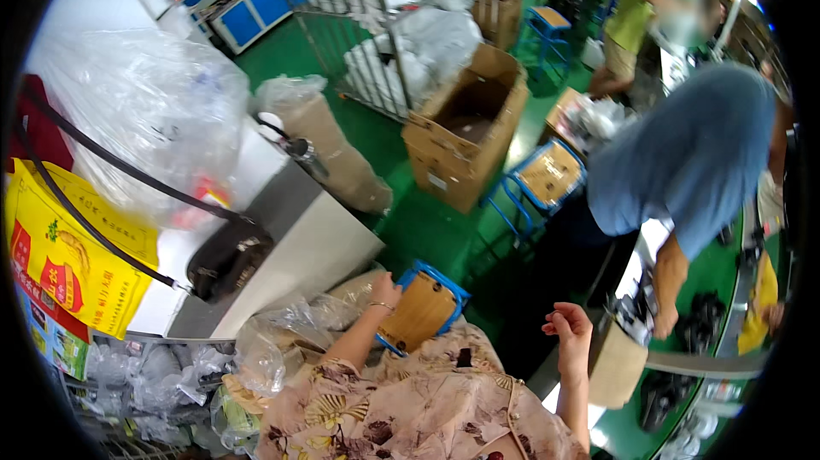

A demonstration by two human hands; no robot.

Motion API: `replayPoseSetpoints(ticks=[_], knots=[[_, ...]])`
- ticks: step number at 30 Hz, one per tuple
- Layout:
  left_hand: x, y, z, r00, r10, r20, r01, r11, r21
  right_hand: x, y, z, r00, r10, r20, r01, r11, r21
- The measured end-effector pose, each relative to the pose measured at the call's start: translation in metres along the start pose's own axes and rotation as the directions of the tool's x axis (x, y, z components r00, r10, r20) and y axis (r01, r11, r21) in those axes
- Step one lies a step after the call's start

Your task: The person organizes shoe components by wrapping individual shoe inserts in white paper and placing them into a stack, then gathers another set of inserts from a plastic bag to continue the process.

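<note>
Below me is a small stool [420, 316] with a wooden seat and a blue metal frame. At its left edge, my left hand [386, 292] is closed, with the fingers bent at the blue rim; their tips are partly hidden. My right hand [571, 334] is raised in the air to the right of the stool. Its fingers are loosely curled and apart, with nothing visible in them. Clear plastic bags [295, 328] lie beside my left forearm.
A white table [299, 259] at left bears a plastic-wrapped bundle [162, 110], a yellow bag [85, 255] and a black strapped pouch [229, 257]. Ahead stand an open carton [465, 140], another stool [547, 174] and a wire cage [376, 41]. A co-worker in blue [683, 152] leans close at right.
</note>
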State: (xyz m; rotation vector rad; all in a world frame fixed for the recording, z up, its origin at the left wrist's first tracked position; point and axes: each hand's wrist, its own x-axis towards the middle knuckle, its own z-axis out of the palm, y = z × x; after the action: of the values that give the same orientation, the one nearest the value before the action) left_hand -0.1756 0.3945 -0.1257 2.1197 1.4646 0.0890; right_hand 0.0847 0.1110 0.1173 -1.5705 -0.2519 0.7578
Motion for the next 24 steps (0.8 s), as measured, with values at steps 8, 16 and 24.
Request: replayPoseSetpoints(ticks=[8,16,24], knots=[[0.048,0.048,-0.105,0.939,-0.017,-0.344,-0.106,0.936,-0.335,0.199,-0.049,0.196,0.681,-0.24,0.691,0.579,0.755,-0.309],[0.026,0.107,-0.169,0.898,-0.144,-0.415,-0.059,0.897,-0.438,0.367,-0.115,0.583,0.153,-0.549,0.822,0.957,0.291,0.016],[0.195,0.147,-0.316,0.654,0.033,-0.756,-0.098,0.994,-0.042,0.389,-0.093,0.653,-0.416,-0.46,0.784,0.785,0.254,0.565]])
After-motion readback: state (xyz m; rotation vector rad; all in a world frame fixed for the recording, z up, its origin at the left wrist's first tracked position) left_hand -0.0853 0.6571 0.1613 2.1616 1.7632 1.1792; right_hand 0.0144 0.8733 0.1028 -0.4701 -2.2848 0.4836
